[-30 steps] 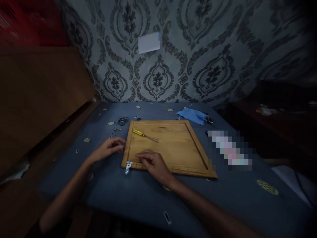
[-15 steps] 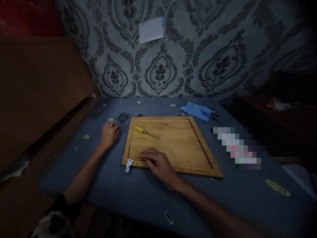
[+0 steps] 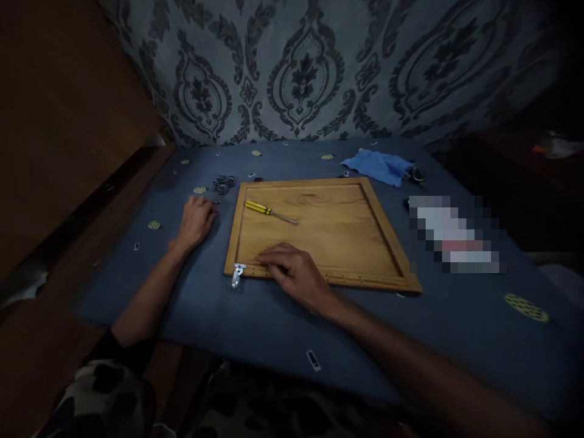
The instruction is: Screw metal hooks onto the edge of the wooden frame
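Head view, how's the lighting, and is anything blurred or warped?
Head view: dim, with dark corners; light falls mainly on the wooden panel and blue table. Head view: edges bend wide-angle; the screwdriver is in focus, a pixelated patch hides something right of the panel.

A crumpled blue cloth (image 3: 376,166) lies well beyond the right hand (image 3: 296,277) and off to its right, near the patterned grey wallpaper (image 3: 301,67). Left of the left hand (image 3: 195,220), a brown board (image 3: 68,121) stands beside the blue table cover (image 3: 274,328).
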`<state>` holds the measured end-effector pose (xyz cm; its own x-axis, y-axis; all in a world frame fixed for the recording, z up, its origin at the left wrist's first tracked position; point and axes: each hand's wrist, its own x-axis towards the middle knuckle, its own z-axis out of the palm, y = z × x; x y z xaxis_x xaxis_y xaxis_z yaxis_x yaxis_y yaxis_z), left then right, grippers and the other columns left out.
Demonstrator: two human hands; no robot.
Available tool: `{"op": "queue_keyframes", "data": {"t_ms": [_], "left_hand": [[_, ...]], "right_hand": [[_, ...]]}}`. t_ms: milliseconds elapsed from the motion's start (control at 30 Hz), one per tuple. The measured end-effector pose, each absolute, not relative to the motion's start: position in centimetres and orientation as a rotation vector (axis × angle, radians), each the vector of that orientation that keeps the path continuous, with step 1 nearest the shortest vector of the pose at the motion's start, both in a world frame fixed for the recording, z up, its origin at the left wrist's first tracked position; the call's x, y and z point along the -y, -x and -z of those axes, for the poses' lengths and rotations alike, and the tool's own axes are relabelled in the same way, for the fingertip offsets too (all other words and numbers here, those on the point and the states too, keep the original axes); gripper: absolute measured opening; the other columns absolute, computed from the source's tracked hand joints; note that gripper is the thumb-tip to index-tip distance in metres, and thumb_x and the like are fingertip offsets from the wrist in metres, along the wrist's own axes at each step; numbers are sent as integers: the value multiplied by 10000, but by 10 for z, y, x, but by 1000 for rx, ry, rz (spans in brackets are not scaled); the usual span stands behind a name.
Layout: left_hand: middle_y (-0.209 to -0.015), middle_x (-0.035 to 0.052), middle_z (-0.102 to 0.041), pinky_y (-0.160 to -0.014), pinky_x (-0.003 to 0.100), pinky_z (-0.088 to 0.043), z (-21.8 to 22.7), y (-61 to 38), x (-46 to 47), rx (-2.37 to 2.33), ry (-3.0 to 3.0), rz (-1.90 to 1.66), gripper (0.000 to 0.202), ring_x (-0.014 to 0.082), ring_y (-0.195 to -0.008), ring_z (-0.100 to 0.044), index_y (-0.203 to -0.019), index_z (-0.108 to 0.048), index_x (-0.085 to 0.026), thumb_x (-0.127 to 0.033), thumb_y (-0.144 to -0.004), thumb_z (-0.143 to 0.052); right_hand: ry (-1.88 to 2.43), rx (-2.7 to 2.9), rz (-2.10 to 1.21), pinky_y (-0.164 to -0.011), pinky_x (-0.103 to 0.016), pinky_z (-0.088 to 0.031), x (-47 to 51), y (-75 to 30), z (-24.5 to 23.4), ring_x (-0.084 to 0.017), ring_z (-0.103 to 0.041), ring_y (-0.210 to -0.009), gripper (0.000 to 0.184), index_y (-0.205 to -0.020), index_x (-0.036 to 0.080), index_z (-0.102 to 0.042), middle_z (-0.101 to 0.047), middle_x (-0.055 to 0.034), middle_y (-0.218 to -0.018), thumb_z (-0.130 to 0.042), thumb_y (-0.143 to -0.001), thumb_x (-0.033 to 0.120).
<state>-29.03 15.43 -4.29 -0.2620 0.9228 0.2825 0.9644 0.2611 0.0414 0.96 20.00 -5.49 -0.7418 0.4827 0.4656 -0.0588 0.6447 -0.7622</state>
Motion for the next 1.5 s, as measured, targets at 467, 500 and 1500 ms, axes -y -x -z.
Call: {"op": "queue_keyframes", "data": {"t_ms": [467,500,1500], "left_hand": [[-1161,91,-633,-898,414,-568,41,287,-149,2324,1750,675,313,198,-1026,-636,-1168,-602,-149,-377,-955,-580],[-1156,90,-635,-890,407,-571,40,285,-149,2317,1764,717,312,194,-1014,-638,-1168,-602,-149,-377,-956,-579],[-581,-50,-532,-525,217,-419,31,219,-141,2146,2095,1677,440,74,-515,-504,-726,-555,-143,-540,-910,-596]], "right_hand": [[343,2136,-1142,-826,-362,-578,-197,-9,47,-200,-702,-928,304,-1054,228,-778,-765,-68,-978,-554,-867,140],[373,2107,-1181,-834,-356,-577,-199,-7,46,-204,-706,-945,290,-1042,225,-785,-766,-73,-994,-567,-861,162],[422,1874,-1521,-783,-323,-555,-232,62,56,-196,-716,-827,240,-940,214,-796,-792,-37,-921,-716,-774,368]]}}
